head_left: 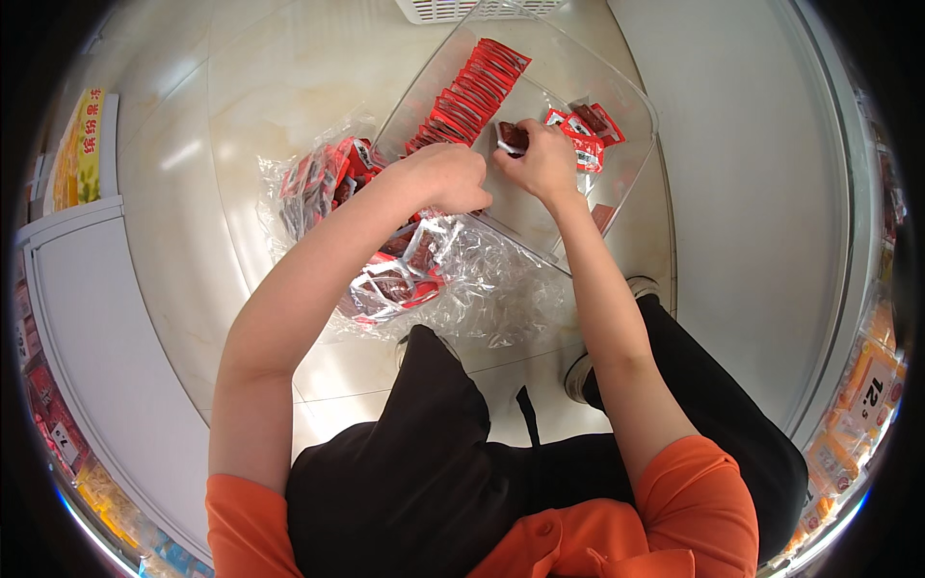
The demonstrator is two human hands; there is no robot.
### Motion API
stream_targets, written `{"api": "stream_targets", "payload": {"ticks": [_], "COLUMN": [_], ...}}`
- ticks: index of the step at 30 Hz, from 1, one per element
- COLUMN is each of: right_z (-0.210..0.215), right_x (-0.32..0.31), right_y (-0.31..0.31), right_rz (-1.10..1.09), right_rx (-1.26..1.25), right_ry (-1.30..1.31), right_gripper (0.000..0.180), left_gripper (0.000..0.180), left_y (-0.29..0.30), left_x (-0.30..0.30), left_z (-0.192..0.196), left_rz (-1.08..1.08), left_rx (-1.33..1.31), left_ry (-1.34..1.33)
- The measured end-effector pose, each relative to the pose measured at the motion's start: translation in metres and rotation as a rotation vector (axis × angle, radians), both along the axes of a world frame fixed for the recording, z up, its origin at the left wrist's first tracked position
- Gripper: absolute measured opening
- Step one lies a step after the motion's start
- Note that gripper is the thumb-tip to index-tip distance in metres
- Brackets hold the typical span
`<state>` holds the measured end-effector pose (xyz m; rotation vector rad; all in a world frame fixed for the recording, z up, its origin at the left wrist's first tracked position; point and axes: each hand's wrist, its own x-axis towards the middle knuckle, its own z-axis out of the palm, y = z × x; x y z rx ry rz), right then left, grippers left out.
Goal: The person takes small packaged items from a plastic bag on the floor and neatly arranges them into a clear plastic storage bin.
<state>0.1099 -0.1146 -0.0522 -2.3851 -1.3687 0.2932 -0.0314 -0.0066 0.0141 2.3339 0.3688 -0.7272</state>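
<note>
My right hand (544, 162) grips a small red snack packet (513, 137) over a clear plastic tray (631, 111) on the floor. Inside the tray a long row of red packets (467, 94) stands on edge at the left, and a few loose packets (588, 130) lie at the right, just beyond my right hand. My left hand (448, 178) hovers with curled fingers at the tray's near left edge, above an open clear plastic bag (482, 289) with more red packets (328, 178). Whether it holds a packet is hidden.
I am crouched on a pale tiled floor. A white basket (453, 10) sits past the tray. Store shelves with packaged goods run along the left (58, 433) and the right (867, 385). My shoe (578, 376) rests near the bag.
</note>
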Motion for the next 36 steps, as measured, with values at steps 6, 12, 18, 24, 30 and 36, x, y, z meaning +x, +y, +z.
{"api": "stream_targets", "payload": {"ticks": [6, 12, 18, 24, 30, 36], "right_z": [-0.006, -0.002, 0.013, 0.019, 0.031, 0.029], "right_x": [0.008, 0.016, 0.013, 0.010, -0.009, -0.023], "right_y": [-0.004, -0.012, -0.026, -0.032, -0.021, -0.021], "right_rz": [-0.120, -0.227, -0.370, -0.099, 0.198, 0.246], "right_rx": [0.088, 0.167, 0.351, 0.145, -0.137, -0.291], "right_ry": [0.188, 0.288, 0.898, 0.587, 0.441, 0.496], "right_gripper": [0.038, 0.028, 0.020, 0.022, 0.028, 0.034], "left_gripper": [0.034, 0.037, 0.033, 0.033, 0.017, 0.014], "left_y": [0.000, 0.002, 0.000, 0.001, 0.002, 0.001], "left_x": [-0.002, 0.000, 0.000, 0.000, 0.001, -0.007], "left_z": [0.000, -0.002, 0.005, 0.006, 0.002, -0.009], "left_rz": [0.025, 0.012, 0.040, 0.059, 0.133, 0.363], "left_rx": [-0.006, -0.021, -0.025, -0.036, -0.078, -0.003], "left_ry": [-0.045, -0.007, -0.028, -0.018, -0.023, -0.412]}}
